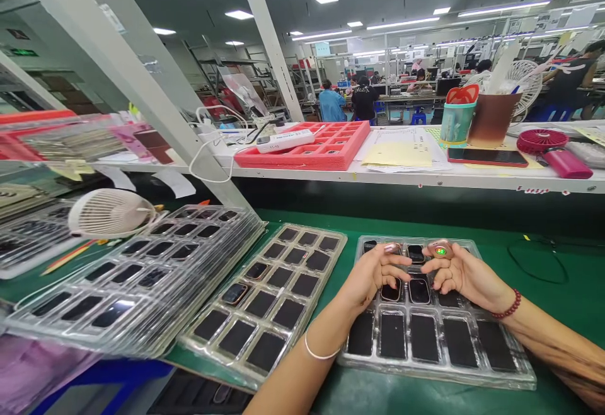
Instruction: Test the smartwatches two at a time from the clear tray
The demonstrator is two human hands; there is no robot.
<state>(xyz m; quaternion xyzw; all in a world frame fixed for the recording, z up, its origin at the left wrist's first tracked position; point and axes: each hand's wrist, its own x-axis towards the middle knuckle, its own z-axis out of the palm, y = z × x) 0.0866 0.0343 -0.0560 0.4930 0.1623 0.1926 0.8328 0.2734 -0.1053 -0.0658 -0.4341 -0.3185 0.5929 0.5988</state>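
Head view: over the tray, right hand pinches a watch; left hand half curls, its hold unclear.

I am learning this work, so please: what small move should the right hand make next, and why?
Perhaps the right hand should lower the green-lit device toward the plastic tray: it is held above, and dark-screened devices lie there.

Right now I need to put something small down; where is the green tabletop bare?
The green tabletop is bare right of the right-hand tray, beyond the right hand, around a black cable. Another strip runs along that tray's near edge. Left is crowded: the middle tray, stacked trays and a white fan.
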